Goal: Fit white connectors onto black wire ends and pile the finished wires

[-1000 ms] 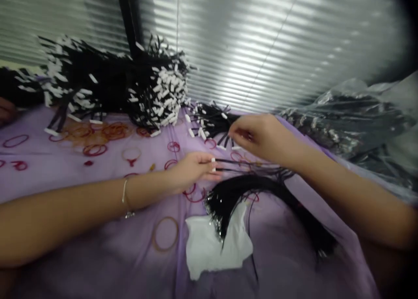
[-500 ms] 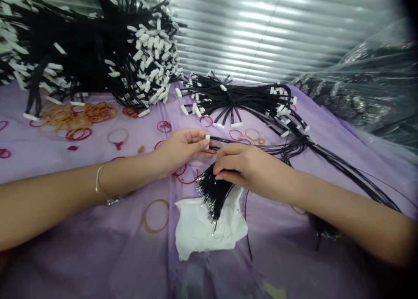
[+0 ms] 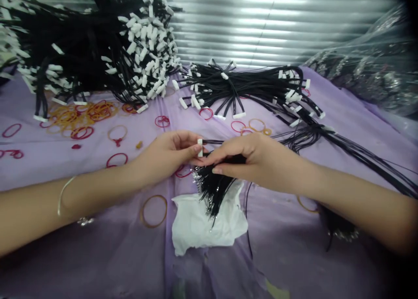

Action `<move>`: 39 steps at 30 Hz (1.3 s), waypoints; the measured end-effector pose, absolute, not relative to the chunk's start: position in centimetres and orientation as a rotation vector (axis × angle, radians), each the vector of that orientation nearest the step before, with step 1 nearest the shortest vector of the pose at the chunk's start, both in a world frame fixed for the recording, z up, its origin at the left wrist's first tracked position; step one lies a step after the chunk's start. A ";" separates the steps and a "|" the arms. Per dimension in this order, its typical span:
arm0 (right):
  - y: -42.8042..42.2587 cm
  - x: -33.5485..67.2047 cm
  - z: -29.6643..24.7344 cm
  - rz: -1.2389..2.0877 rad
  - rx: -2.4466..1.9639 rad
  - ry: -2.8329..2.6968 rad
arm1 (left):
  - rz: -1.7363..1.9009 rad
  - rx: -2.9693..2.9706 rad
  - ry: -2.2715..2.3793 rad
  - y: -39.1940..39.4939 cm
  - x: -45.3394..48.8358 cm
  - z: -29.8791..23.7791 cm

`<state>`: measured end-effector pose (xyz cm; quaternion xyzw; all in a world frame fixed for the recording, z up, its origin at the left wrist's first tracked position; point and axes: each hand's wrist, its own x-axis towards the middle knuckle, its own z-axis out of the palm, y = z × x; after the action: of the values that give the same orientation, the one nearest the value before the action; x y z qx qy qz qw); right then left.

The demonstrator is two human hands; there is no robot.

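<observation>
Since the frame half a second earlier, our right hand [image 3: 256,160] had moved leftward, closing in on our left hand [image 3: 167,153], so that its fingertips came just beside the small white rectangular plastic connector [image 3: 200,147]. We held that connector pinched between the left thumb and fingers, with thin black leads [image 3: 214,141] running from it to the right, partly hidden behind the right hand. Our right hand was bent, thumb and fingers drawn near each other over the thick bunch of thin black wires with shiny silver metal tips [image 3: 214,192]; we could not tell whether it gripped any of them. That bunch lay just below the connector, its tips fanned over a crumpled white sheet [image 3: 187,229] on the purple cloth-covered surface [image 3: 127,255]. We judged the step in hand to be working at the loose wires beside the connector, which seemed to call for steadying the connector and singling out one tip.
</observation>
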<state>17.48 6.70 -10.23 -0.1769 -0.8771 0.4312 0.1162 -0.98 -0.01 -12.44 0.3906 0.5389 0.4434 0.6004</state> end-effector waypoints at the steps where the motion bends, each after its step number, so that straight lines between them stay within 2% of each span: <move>1: 6.7 17.5 -10.0 1.308 -0.521 -2.554 | 1.031 0.856 1.241 -0.4 -0.9 -12.6; 4: 6.5 17.6 -9.6 1.283 -0.480 -2.589 | 1.048 0.764 1.208 -1.1 -0.8 -13.1; 12: 5.3 17.6 -9.0 0.927 -0.470 -2.615 | 1.030 0.739 1.158 -0.8 -1.1 -13.4; 24: 5.8 17.3 -9.4 1.265 -0.612 -2.420 | 1.059 0.765 1.129 -0.8 -1.0 -13.5; 30: 6.2 17.2 -9.8 1.085 -0.670 -2.471 | 1.054 0.801 1.107 -0.8 -1.0 -13.7; 34: 6.6 17.1 -10.0 1.241 -0.788 -2.436 | 1.044 0.823 1.104 -0.8 -0.9 -13.6; 39: 6.9 16.9 -10.4 1.279 -0.844 -2.418 | 1.032 0.817 1.081 -0.8 -1.0 -13.6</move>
<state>16.87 6.92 -10.39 -0.2919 -0.8365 0.4425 0.1391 -0.97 -0.81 -13.56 0.3611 0.4775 0.4557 0.6587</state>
